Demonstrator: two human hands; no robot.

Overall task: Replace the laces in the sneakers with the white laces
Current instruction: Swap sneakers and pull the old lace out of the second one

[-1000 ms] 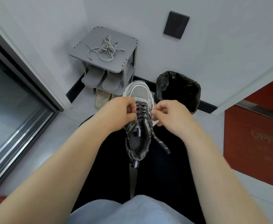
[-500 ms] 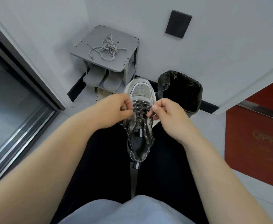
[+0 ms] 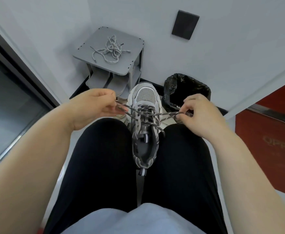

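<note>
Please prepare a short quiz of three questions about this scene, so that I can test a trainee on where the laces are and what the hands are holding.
1. True or false: the pale laces are already threaded through the sneaker.
2. What does each hand pinch? A) an end of the dark lace B) the heel tab C) the bin liner
3. Fill in: the black bin stands to the ____ of the sneaker's toe.
Key: 1 false, they lie on top of the grey rack; 2 A, the left hand and the right hand hold the ends out to either side; 3 right.
</note>
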